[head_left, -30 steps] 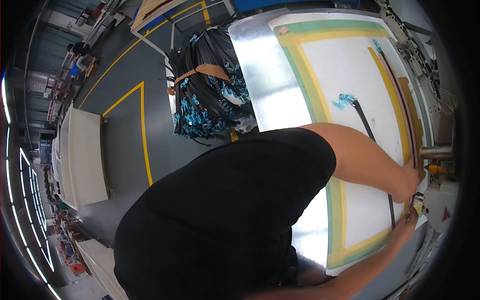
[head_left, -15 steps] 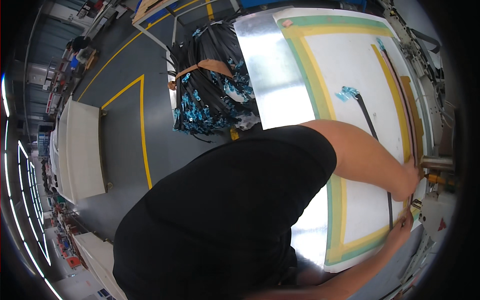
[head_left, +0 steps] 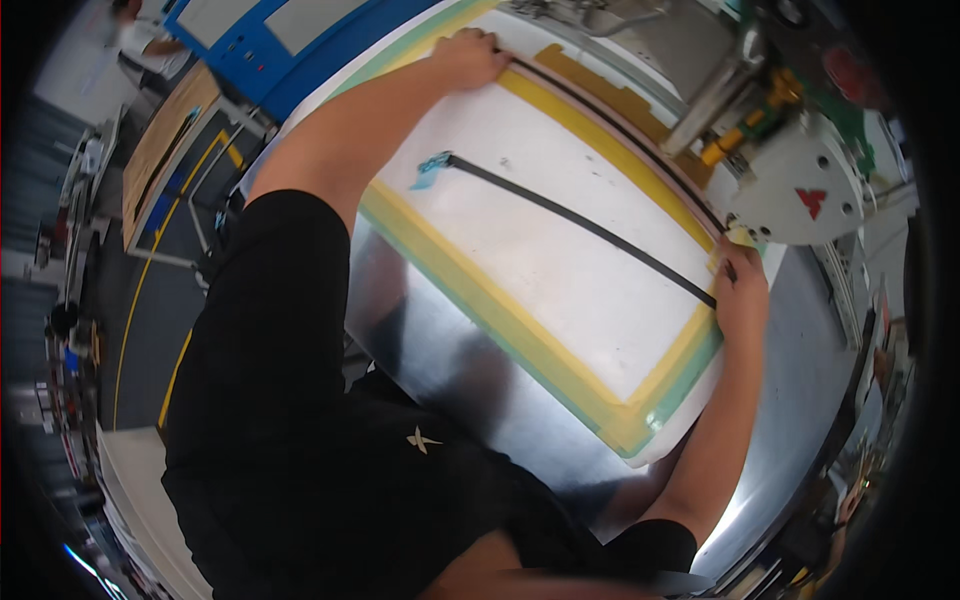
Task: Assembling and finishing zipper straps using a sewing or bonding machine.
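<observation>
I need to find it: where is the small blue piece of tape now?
In the head view, the blue tape lies upper left on the white panel, at the near end of the black strip, below the left forearm.

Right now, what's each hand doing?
Left hand: closed, fingers pressing the far end of a black strip onto the white panel.
Right hand: closed, pinching that strip's near end.

Wore a black short-sleeved shirt (head_left: 300, 400) filling the lower left of the frame, with a small pale cross-shaped mark (head_left: 419, 439) near its middle. Left both forearms bare, without gloves on left hand (head_left: 466, 57) or right hand (head_left: 741, 293).
</observation>
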Demonstrator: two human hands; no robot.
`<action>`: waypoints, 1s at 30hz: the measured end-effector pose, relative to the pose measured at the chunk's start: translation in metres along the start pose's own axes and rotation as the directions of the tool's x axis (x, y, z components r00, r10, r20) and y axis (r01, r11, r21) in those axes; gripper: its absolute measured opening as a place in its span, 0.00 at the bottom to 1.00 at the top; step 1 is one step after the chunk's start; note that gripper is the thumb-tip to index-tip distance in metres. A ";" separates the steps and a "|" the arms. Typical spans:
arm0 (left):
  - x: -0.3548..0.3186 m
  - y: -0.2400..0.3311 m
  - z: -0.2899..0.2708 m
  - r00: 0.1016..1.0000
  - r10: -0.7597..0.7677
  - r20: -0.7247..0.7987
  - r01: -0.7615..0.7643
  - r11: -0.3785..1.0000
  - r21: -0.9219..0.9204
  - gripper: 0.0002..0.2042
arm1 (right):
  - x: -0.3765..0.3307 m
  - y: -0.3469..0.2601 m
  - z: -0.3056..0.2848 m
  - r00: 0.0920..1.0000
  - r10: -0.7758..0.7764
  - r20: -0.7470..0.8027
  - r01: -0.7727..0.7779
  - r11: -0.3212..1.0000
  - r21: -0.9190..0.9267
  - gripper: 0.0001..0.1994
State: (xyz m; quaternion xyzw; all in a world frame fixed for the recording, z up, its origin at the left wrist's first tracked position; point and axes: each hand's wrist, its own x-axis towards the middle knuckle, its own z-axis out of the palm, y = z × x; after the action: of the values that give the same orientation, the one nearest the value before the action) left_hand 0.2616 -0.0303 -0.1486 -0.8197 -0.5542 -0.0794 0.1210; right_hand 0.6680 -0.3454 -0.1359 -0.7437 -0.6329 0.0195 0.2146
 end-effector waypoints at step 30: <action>-0.278 -0.090 -0.079 0.943 -0.291 -0.163 0.209 0.896 -0.391 0.21 | -0.011 -0.048 -0.009 0.996 -0.067 -0.058 0.064 0.997 -0.042 0.14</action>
State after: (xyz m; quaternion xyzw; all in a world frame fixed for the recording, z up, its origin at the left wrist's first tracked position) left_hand 0.0743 -0.2678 -0.1362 -0.7355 -0.6141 -0.2859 0.0136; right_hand 0.6233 -0.3533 -0.1139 -0.7269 -0.6505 -0.0222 0.2191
